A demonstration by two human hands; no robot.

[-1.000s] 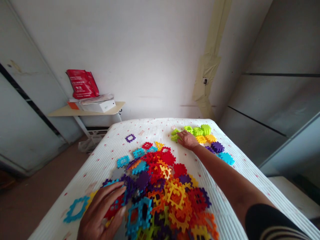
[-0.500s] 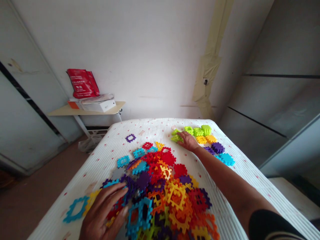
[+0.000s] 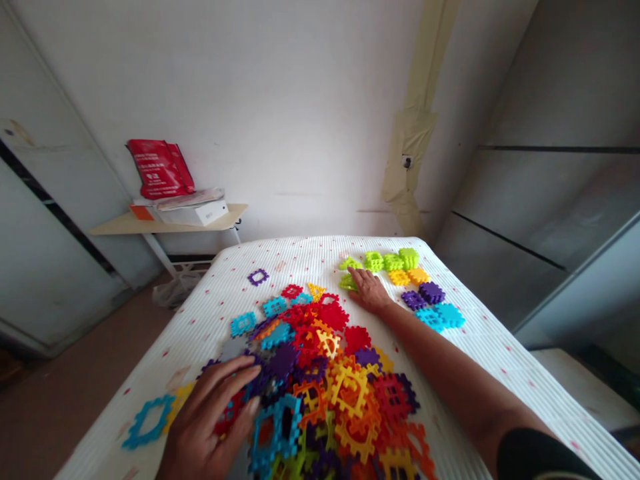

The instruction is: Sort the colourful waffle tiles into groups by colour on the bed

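My right hand (image 3: 369,291) reaches across the bed-like padded surface, palm down, fingers stretched out. Its fingertips rest on a lime-green plastic interlocking tile (image 3: 347,283); the thumb is hidden. Just beyond lies a green triangular tile (image 3: 351,264). My left hand (image 3: 207,417) hovers or rests at the left side of a large heap of mixed tiles (image 3: 330,317), its fingers apart and nothing visible in them. A blue frame-shaped tile (image 3: 277,430) stands beside its thumb.
Right of my right hand are sorted groups: green tiles (image 3: 393,262), yellow tiles (image 3: 399,278), purple tiles (image 3: 431,292) and blue tiles (image 3: 450,315). A lone purple frame tile (image 3: 259,277) lies far left. A small table (image 3: 117,225) with a red bag (image 3: 159,170) stands behind.
My right hand has drawn back slightly towards me, and the nearer green tile has shifted with it, apart from the triangular one. My left hand stays nearly in place.
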